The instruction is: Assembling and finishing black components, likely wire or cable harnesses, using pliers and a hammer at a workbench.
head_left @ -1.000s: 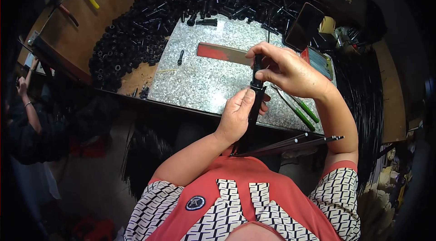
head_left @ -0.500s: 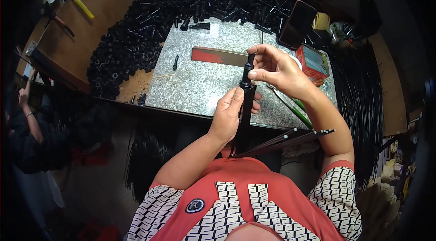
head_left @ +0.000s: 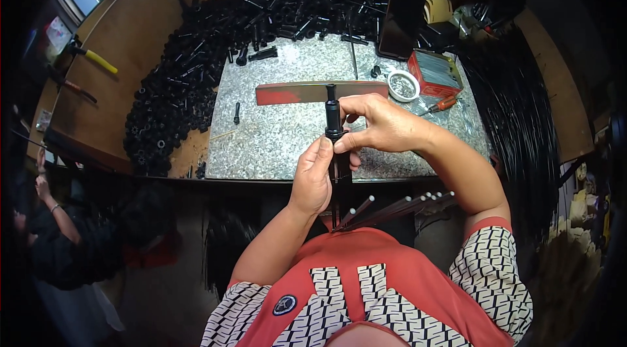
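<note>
Upright in front of me stands a black tubular part (head_left: 332, 114) with a narrow top and a ringed collar. My left hand (head_left: 314, 174) is wrapped round its lower section, the thumb lying just under the collar. My right hand (head_left: 379, 125) is closed at the collar from the right, with thumb and fingers bent round it. Whether a smaller piece sits between those fingers is hidden. Below the hands, thin dark rods (head_left: 398, 208) with pale tips fan out to the right near my shirt; how they join the tube cannot be made out.
A red-and-dark flat bar (head_left: 287, 93) lies across the speckled slab (head_left: 248, 144). At right are a white dish of small bits (head_left: 403, 86), a red box (head_left: 434, 74), a screwdriver (head_left: 439, 106) and a phone-like dark panel (head_left: 400, 22). Black parts (head_left: 196, 53) heap behind.
My right hand has moved from the tube's top down to its collar. The tube now stands straighter and further left in view. The white dish has come into sight.
</note>
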Tool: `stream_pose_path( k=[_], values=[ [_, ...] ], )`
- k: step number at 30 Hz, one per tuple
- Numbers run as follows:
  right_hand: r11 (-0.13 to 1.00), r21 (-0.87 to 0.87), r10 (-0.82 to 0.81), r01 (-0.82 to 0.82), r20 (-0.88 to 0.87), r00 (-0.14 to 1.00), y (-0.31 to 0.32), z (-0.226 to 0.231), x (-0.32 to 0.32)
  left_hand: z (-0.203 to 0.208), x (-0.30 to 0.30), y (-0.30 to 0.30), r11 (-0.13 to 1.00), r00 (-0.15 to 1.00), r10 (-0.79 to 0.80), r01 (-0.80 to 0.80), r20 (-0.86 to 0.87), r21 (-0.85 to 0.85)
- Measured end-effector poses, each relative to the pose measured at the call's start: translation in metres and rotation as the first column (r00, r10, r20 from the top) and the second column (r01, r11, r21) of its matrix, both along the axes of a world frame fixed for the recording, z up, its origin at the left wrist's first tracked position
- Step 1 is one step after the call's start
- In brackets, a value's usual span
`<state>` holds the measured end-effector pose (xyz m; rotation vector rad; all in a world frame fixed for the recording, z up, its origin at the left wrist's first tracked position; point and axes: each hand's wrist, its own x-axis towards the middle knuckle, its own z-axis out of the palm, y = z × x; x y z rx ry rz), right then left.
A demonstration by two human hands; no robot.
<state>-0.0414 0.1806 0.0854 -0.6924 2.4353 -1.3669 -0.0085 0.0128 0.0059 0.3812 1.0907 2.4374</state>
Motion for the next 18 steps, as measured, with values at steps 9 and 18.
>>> stream_pose_path(
  k=[9, 18],
  values=[
    [0.964, -0.107, -0.236, 0.245, 0.095, 0.967, -0.005, -0.029, 0.013, -0.007, -0.005, -0.01, 1.0, 0.999, -0.008, 0.007, 0.043, 0.018],
    [0.774, -0.426, -0.227, 0.468, 0.505, 0.833, -0.02, -0.067, 0.042, -0.005, -0.003, -0.008, 0.995, 0.996, 0.094, -0.094, 0.002, -0.031]
  ],
)
